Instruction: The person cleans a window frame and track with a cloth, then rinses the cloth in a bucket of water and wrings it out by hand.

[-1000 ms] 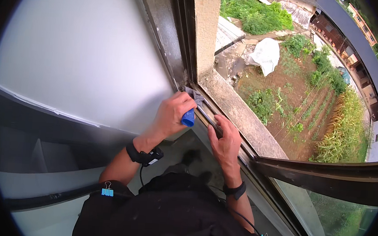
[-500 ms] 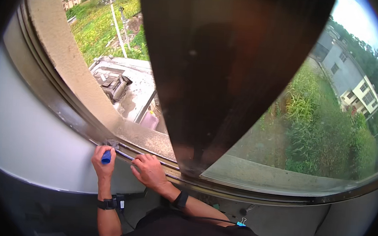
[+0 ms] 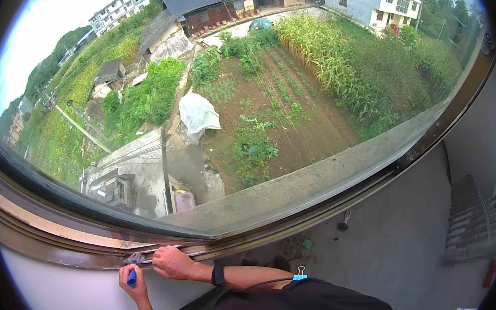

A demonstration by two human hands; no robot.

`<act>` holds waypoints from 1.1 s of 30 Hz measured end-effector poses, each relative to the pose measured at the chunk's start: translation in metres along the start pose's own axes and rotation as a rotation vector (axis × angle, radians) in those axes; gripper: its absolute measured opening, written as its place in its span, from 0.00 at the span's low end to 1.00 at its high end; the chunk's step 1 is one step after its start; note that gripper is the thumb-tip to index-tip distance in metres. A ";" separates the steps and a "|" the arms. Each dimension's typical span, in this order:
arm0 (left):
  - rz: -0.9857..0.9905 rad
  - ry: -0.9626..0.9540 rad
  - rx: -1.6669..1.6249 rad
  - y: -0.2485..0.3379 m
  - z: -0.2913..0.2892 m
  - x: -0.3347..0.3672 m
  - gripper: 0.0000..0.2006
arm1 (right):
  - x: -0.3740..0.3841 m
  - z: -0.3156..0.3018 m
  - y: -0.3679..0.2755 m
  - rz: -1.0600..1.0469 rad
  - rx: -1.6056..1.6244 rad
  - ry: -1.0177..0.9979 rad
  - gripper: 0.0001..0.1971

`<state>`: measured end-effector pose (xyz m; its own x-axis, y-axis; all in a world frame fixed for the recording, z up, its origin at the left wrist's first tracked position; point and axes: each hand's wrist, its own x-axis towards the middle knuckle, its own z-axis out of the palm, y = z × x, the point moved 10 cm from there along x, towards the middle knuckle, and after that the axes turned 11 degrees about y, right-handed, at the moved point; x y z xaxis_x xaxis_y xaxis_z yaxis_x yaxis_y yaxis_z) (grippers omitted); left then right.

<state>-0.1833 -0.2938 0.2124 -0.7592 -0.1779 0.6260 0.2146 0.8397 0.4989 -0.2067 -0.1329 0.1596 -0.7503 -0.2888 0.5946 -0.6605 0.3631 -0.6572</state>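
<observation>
My left hand [image 3: 134,289] is closed around a blue handle [image 3: 131,278], upright beside the sill. Just beyond its top, a crumpled grey cloth [image 3: 135,258] lies against the window track [image 3: 71,252]; whether it is fixed to the handle I cannot tell. My right hand [image 3: 173,263] is close by on the right, its fingers curled down at the track. What they grip there, if anything, is hidden. Above both hands is the window glass [image 3: 293,176], with its dark lower frame [image 3: 109,217] running past them.
Below the sill on the right, the grey floor [image 3: 381,235] holds a dark-headed object with a pale handle [image 3: 343,223] and a small green piece [image 3: 307,243]. A blue binder clip [image 3: 300,277] sits at my dark shirt. Garden plots and buildings lie outside.
The view has swung, so glass now spans where a broad dark panel stood. My right hand's fingers are more curled and nearer the cloth. My left hand still grips the blue handle.
</observation>
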 end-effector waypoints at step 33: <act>0.118 0.019 0.063 -0.011 0.001 0.009 0.02 | 0.002 -0.010 0.003 0.015 0.032 0.096 0.10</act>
<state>-0.1928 -0.3038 0.2122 -0.7191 -0.0851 0.6897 0.2625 0.8857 0.3829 -0.2101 -0.1237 0.1629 -0.7552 -0.1972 0.6251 -0.6509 0.3382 -0.6797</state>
